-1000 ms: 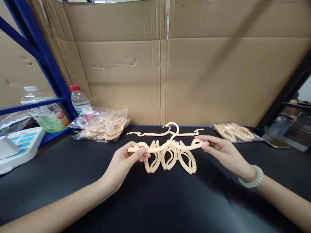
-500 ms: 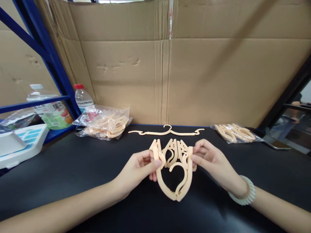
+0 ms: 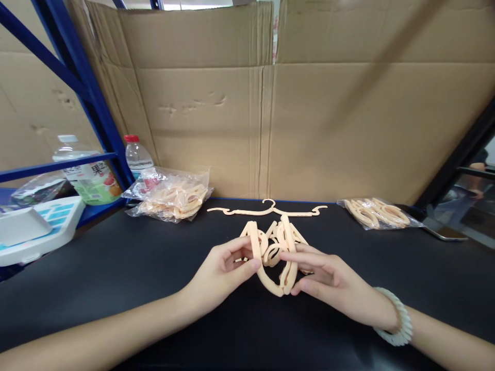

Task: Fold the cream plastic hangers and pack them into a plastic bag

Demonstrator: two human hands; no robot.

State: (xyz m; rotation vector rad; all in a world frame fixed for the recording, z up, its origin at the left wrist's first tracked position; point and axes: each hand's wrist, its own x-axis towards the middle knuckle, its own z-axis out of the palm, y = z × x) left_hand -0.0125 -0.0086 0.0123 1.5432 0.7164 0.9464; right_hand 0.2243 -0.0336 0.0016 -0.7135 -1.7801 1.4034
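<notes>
Left hand (image 3: 224, 270): forearm entering from 7 o'clock, fingers curled, thumb and forefinger pinched on folded peach plastic hanger (image 3: 275, 257) at table centre. Right hand (image 3: 328, 281): entering from 5 o'clock, fingers nearly straight, closed on same hanger's right arm; white beaded bracelet (image 3: 396, 324) at wrist. Unfolded peach hanger (image 3: 266, 210) flat at 12 o'clock. Drink bottle with green label (image 3: 91, 178) at 10 o'clock, Chinese characters, not clearly legible.
</notes>
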